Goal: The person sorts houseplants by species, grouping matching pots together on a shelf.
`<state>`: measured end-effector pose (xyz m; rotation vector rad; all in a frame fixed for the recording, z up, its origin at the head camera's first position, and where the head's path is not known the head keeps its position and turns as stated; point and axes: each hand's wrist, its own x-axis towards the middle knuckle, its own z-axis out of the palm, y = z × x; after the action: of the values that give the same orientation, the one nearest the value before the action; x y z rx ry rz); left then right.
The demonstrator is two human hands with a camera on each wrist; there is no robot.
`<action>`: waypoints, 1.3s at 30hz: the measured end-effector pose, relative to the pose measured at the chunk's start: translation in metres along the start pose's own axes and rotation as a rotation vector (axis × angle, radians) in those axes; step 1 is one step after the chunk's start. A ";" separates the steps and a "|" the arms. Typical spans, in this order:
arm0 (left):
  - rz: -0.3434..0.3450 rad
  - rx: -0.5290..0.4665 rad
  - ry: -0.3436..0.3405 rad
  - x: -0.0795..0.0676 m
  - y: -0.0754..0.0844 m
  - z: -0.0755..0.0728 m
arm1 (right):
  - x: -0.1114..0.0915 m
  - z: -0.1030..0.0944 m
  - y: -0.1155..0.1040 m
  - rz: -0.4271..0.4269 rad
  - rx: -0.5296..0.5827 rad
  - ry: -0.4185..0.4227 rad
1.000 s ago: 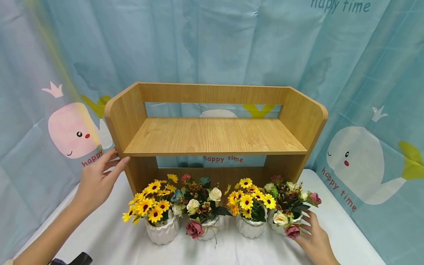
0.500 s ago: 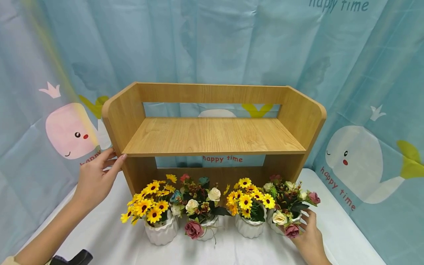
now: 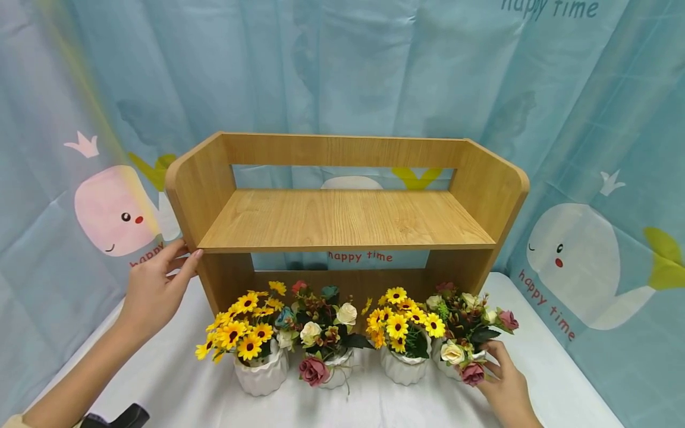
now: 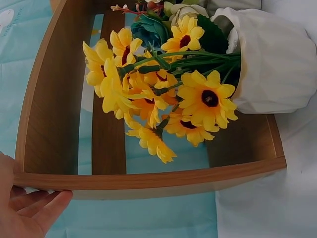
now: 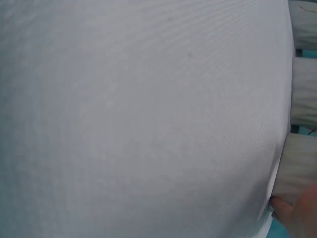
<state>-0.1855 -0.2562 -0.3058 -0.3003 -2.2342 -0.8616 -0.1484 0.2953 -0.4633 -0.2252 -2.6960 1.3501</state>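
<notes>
Right pot risk: a tip could be caused if the right pot (image 3: 448, 370) is pushed high on its wall by the right hand (image 3: 504, 383), since a top-heavy load is suggested by the spread of its roses (image 3: 453, 353).
Third pot risk: a knock could be given to the third pot (image 3: 405, 368), just left of it, if too much leftward push is applied.
Rose risk: a low pink bloom (image 3: 473, 374) could be bent or pulled out if it is trapped by the thumb.
Shelf risk: the shelf (image 3: 342, 220) could be dragged or turned on the counter (image 3: 182, 380) if its side is tugged by the left hand (image 3: 160, 285).
Right hand: the right pot appears grasped from its right side; contact is partly hidden by blooms in the head view, but a fingertip is seen at the pot wall at lower right of the right wrist frame.
Right pot place: it is found upright at lower right of the head frame, immediately left of the right hand, before the shelf's right end.
Left hand: the shelf's left side is lightly gripped, centre left of the head frame, above and left of the yellow flowers (image 3: 243, 327).
</notes>
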 end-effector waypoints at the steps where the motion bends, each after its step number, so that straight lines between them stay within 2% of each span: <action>1: 0.002 -0.001 0.001 0.000 0.000 0.000 | 0.001 -0.001 0.000 -0.009 -0.005 -0.005; 10: 0.024 -0.014 0.003 0.001 -0.002 0.000 | 0.003 -0.004 0.003 -0.081 -0.042 0.037; 14: 0.029 -0.022 0.000 0.000 -0.003 0.000 | 0.001 -0.007 0.002 -0.120 -0.059 0.035; 21: 0.036 -0.033 0.005 0.001 -0.003 -0.002 | -0.006 -0.017 -0.003 -0.177 -0.058 0.087; 25: 0.039 -0.032 0.008 0.001 -0.003 -0.002 | -0.009 -0.028 -0.009 -0.130 -0.070 0.059; 31: 0.039 -0.033 0.004 0.002 -0.003 -0.002 | -0.011 -0.044 -0.015 0.038 -0.065 -0.030; 34: 0.043 -0.042 0.005 0.002 -0.003 -0.002 | -0.013 -0.049 -0.013 0.080 -0.063 -0.049; 37: 0.045 -0.052 0.009 0.003 -0.003 -0.002 | -0.019 -0.055 -0.006 0.028 -0.092 -0.031; 39: 0.039 -0.049 0.009 0.004 -0.002 -0.001 | -0.022 -0.059 0.002 -0.053 -0.118 0.002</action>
<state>-0.1886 -0.2591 -0.3034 -0.3609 -2.1942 -0.8965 -0.1164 0.3381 -0.4305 -0.1649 -2.7619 1.1776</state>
